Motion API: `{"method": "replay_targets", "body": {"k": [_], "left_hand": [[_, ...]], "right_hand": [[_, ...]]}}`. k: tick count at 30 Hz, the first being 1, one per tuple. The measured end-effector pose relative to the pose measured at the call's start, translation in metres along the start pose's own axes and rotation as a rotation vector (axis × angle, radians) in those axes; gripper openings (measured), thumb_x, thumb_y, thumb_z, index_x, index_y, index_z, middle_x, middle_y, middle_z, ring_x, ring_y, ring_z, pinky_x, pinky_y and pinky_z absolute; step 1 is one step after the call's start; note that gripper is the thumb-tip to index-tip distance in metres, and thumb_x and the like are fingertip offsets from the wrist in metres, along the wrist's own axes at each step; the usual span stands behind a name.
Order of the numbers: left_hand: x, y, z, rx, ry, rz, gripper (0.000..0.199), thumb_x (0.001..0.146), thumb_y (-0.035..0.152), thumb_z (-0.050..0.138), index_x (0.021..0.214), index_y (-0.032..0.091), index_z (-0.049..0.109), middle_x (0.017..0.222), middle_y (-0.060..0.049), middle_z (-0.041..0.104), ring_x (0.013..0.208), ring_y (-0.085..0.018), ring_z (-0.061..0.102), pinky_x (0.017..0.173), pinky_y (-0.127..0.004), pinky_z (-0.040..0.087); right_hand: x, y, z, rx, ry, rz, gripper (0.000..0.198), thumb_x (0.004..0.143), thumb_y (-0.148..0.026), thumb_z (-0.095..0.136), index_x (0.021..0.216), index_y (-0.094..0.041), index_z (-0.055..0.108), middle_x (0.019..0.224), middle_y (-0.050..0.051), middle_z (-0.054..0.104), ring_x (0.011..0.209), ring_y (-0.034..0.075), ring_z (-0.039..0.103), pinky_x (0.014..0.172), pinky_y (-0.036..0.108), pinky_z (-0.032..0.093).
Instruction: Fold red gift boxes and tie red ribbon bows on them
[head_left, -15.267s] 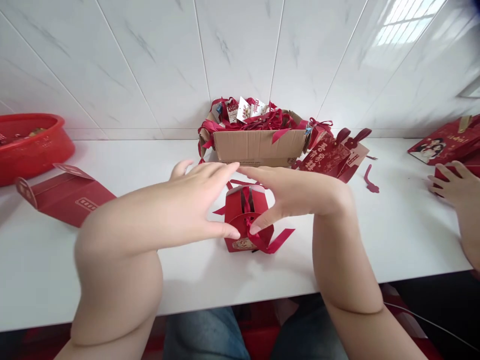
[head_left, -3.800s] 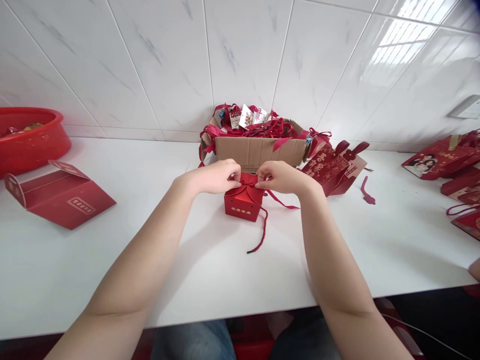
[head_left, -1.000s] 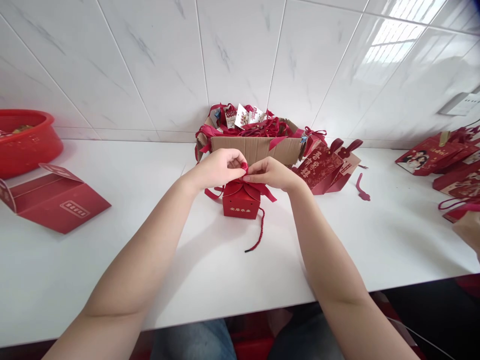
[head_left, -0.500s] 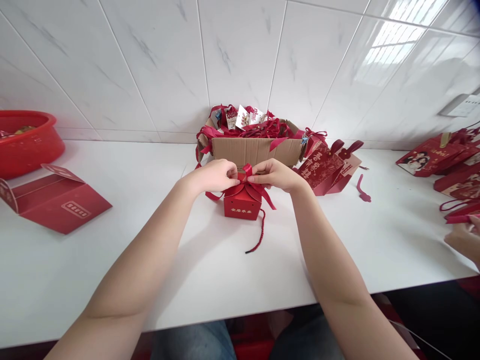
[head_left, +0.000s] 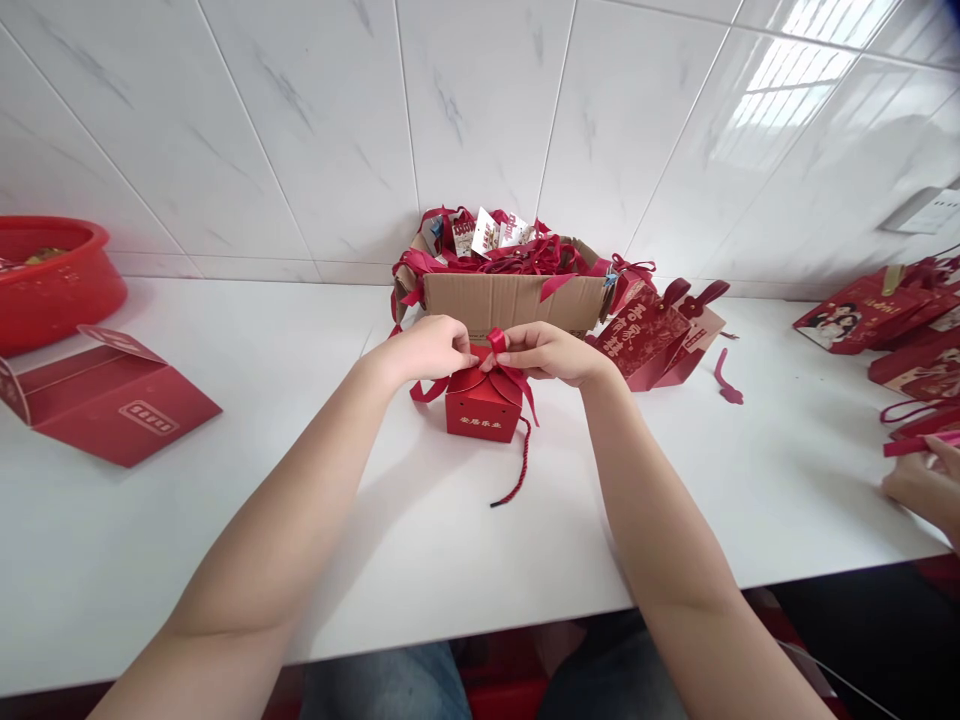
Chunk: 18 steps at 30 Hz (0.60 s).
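Note:
A small red gift box (head_left: pixel 484 415) with pale lettering on its front stands upright on the white table. Its petal-like top flaps are folded in. Over them a red ribbon (head_left: pixel 496 341) rises in a loop, its tails hanging at the sides. My left hand (head_left: pixel 439 345) is closed at the left of the box top, fingertips on the ribbon near its middle. On the other side, my right hand (head_left: pixel 544 352) pinches the ribbon at the loop. A dark red twisted cord (head_left: pixel 523 465) trails from the box's right side onto the table.
Behind the box, a cardboard carton (head_left: pixel 517 300) holds ribbons and tags. Red gift bags (head_left: pixel 649 335) stand to its right, more (head_left: pixel 847 310) farther right, near another person's hand (head_left: pixel 926 485). At left are a red basin (head_left: pixel 56 290) and an open red box (head_left: pixel 124 400).
My right hand keeps its pinch while the ribbon's right tail has drawn inward and hangs shorter. My left fingertips have shifted slightly. The other person's hand at far right moved a little.

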<state>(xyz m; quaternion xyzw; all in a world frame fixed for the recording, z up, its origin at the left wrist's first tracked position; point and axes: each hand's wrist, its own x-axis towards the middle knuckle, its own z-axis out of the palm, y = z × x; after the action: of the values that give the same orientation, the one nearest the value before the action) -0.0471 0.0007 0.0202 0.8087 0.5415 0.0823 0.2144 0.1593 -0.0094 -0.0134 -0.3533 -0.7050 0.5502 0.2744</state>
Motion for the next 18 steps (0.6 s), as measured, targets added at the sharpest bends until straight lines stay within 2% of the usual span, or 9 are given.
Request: {"method": "replay_targets", "body": {"k": [2, 5, 9, 13, 18], "left_hand": [[-0.003, 0.001, -0.002, 0.035, -0.013, -0.012, 0.021, 0.07, 0.041, 0.063, 0.07, 0.021, 0.058, 0.074, -0.004, 0.067, 0.057, -0.018, 0.055, 0.046, -0.028, 0.036], [-0.011, 0.004, -0.008, 0.047, -0.016, 0.023, 0.021, 0.071, 0.041, 0.064, 0.07, 0.021, 0.058, 0.073, -0.003, 0.067, 0.057, -0.016, 0.054, 0.046, -0.027, 0.036], [-0.024, 0.009, -0.017, -0.021, 0.058, 0.109, 0.011, 0.075, 0.033, 0.061, 0.075, 0.022, 0.062, 0.073, -0.001, 0.067, 0.059, -0.015, 0.056, 0.048, -0.025, 0.038], [-0.033, 0.012, -0.023, -0.045, 0.096, 0.194, 0.012, 0.079, 0.033, 0.058, 0.08, 0.023, 0.063, 0.073, -0.001, 0.066, 0.059, -0.014, 0.056, 0.048, -0.023, 0.039], [-0.038, 0.016, -0.024, -0.082, 0.111, 0.281, 0.013, 0.081, 0.024, 0.054, 0.087, 0.023, 0.065, 0.077, 0.0, 0.066, 0.06, -0.012, 0.056, 0.052, -0.024, 0.042]], "right_hand": [[0.0, -0.006, 0.004, 0.016, 0.005, 0.025, 0.017, 0.084, -0.026, 0.062, 0.091, -0.015, 0.071, 0.074, 0.0, 0.066, 0.04, 0.001, 0.031, 0.038, 0.019, 0.021], [0.0, -0.015, 0.011, 0.012, 0.071, 0.114, 0.012, 0.084, -0.023, 0.061, 0.083, -0.014, 0.069, 0.068, 0.002, 0.066, 0.039, 0.004, 0.04, 0.038, 0.02, 0.028], [0.0, -0.023, 0.018, -0.004, 0.183, 0.215, 0.012, 0.083, -0.022, 0.061, 0.073, -0.016, 0.065, 0.072, 0.005, 0.07, 0.04, 0.005, 0.046, 0.039, 0.02, 0.031], [0.0, -0.024, 0.02, -0.039, 0.223, 0.207, 0.01, 0.08, -0.019, 0.061, 0.077, -0.015, 0.069, 0.082, 0.007, 0.072, 0.043, 0.005, 0.05, 0.039, 0.019, 0.031], [0.002, -0.022, 0.022, -0.07, 0.263, 0.204, 0.011, 0.076, -0.016, 0.061, 0.076, -0.013, 0.071, 0.083, 0.008, 0.073, 0.046, 0.005, 0.053, 0.039, 0.018, 0.032]]}}
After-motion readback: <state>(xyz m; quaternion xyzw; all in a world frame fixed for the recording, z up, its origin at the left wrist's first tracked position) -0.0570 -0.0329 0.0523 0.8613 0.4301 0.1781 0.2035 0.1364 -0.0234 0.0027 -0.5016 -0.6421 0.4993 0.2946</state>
